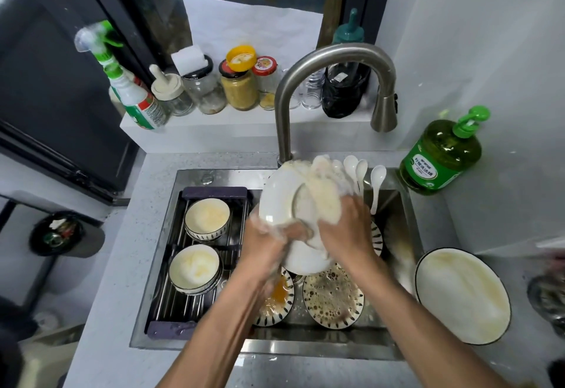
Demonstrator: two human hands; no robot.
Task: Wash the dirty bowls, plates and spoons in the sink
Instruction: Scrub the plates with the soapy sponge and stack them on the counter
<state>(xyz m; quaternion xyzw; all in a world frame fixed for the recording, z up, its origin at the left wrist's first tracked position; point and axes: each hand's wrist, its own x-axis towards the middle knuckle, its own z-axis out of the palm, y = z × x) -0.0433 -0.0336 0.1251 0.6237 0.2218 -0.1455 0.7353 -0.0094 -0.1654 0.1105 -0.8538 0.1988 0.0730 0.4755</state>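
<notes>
- Left hand [266,234] grips the lower edge of a white plate [281,198], tilted up over the sink [397,204].
- Right hand [345,228] fingers press a soapy cloth [324,192] against the plate.
- Two dirty plates [333,299] lie below; two bowls [195,265] sit in the left rack [171,305].

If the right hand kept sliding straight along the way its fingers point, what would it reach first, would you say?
Probably the white spoons leaning at the sink's back edge, just beyond the right hand and its cloth on the plate; depth is uncertain.
</notes>
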